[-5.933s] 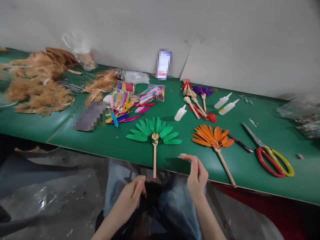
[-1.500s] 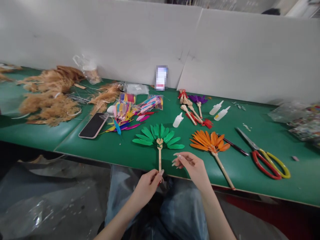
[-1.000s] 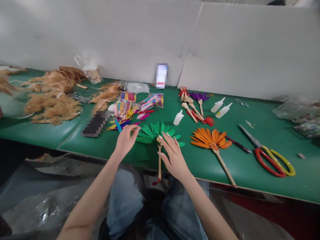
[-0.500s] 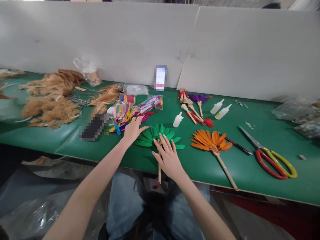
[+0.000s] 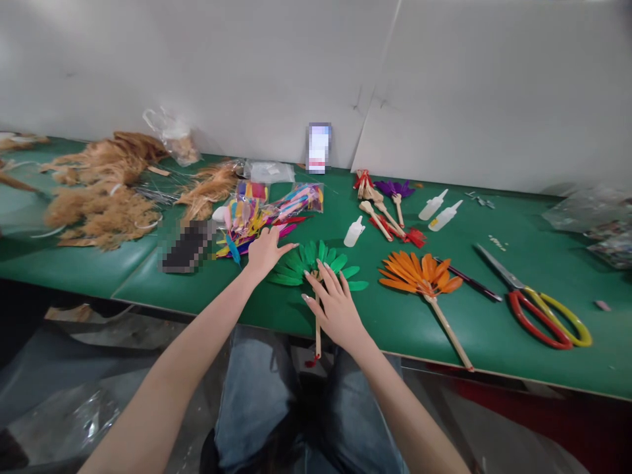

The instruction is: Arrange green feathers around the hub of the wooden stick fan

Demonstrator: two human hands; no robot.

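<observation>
My left hand (image 5: 265, 254) reaches over a pile of loose coloured feathers (image 5: 237, 247). Its thumb sticks out to the right and its fingers are stretched forward, their tips partly out of sight. My right hand (image 5: 337, 304) rests, fingers spread, on a green feather fan (image 5: 302, 266), covering the top of its wooden handle (image 5: 318, 337). The handle's lower end, with a red tassel, juts over the table edge. To the right lies an orange feather fan (image 5: 419, 276). A white squeeze bottle (image 5: 354, 232) stands just beyond the green feathers.
Scissors (image 5: 540, 319) and a pen (image 5: 476, 285) lie at right. Behind are two more squeeze bottles (image 5: 445, 216) and small purple and red pieces on wooden sticks (image 5: 378, 214). A phone (image 5: 318, 148) leans on the wall. Brown fibre (image 5: 101, 214) and a dark blurred object (image 5: 187, 247) lie left.
The view has tilted slightly, so the table sits a little higher in the picture. Both hands keep nearly the same places.
</observation>
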